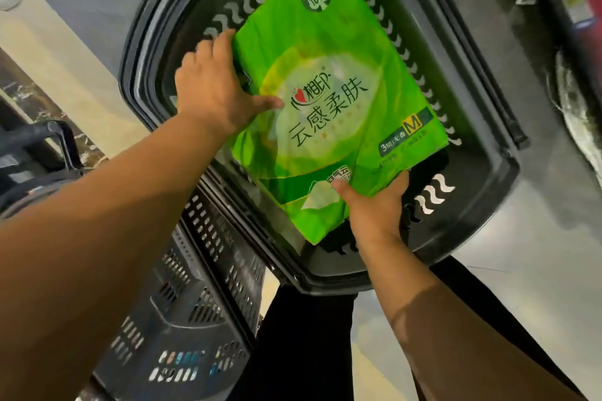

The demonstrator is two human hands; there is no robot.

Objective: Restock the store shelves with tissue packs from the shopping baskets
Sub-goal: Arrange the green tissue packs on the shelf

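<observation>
Centrally, a dark, round-cornered plastic basket (485, 192) with wavy slots fills the upper middle of the frame. A glossy, crinkled green tissue pack (329, 98) sits across its opening. The left hand (211, 88) clamps the pack's left edge and the right hand (374, 208) pinches its lower edge, both thumbs on the front.

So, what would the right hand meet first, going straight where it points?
The right hand would meet the green plastic tissue pack it grips; beyond that, probably the dark slotted basket wall.

Tissue pack (329, 91) within rim of basket (325, 282) | left hand (211, 88) on pack's left edge | right hand (374, 208) on its near edge | second basket (208, 296) left of and nearer than first
</observation>
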